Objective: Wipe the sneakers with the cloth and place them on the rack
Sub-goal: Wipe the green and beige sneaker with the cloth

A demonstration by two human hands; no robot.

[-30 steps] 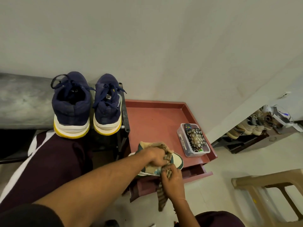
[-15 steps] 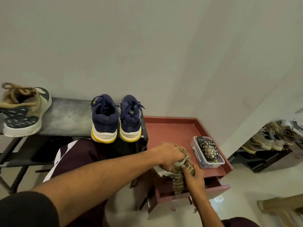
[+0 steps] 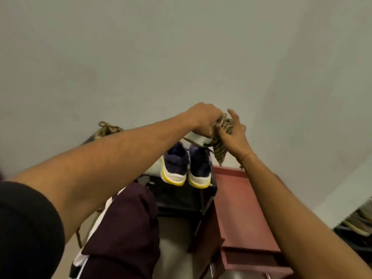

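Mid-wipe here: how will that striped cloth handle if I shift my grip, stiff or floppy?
Likely floppy: the striped cloth droops in a loose tail below the right hand. Probably light, since a few fingers hold it. It may snag on the laces of the sneaker that the left hand grips.

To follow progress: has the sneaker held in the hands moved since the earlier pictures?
Yes. The sneaker went up and left: from over the red cabinet, beside the navy sneakers, to above that pair.

left hand [image 3: 203, 119] gripping sneaker [image 3: 198, 138], right hand [image 3: 231, 135] pinching cloth [image 3: 220, 152]
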